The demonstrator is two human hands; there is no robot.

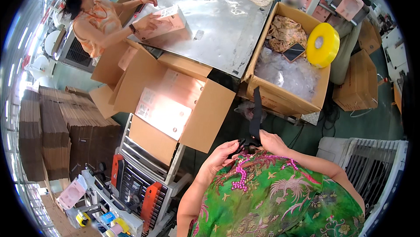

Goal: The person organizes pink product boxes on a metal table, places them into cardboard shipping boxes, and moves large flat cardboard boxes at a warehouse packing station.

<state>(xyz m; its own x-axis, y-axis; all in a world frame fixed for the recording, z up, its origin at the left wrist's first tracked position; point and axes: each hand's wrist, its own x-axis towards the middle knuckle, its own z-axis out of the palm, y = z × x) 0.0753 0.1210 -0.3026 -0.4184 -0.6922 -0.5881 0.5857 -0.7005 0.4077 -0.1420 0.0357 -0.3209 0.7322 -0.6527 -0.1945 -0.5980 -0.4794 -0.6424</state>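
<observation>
Holding one black strap [255, 113] at lower centre of the frame: both hands meet at its lower end, just above the green patterned garment [280, 197]. Left hand [222, 155] is curled, fingers closed around the dark bottom of the strap. Right hand [272, 142] is also closed, pinching the strap just beside the left; the strap rises upright from the hands toward the frame's centre.

Counts:
- Open cartons in use: two. One large carton [175, 106] at centre left, flaps spread, with pink-white flat boxes inside. One carton [284, 92] at upper right holding clear plastic wrap, crumpled fabric and one small dark item.
- Tape roll [323, 44]: one, yellow, standing on that carton's right rim.
- Other persons: one, upper left, both hands on one pink-white box [164, 22] resting on the table.
- Stacks of flattened cardboard [57, 127]: several, left edge; exact number cannot be told.

Surface: one grey metal table [218, 22], top centre, scuffed, with scraps of tape on it. Floor is dark green. A white slatted unit [367, 167] sits lower right; a tool rack with orange parts [140, 193] sits lower left. More cartons stand at the right edge.
</observation>
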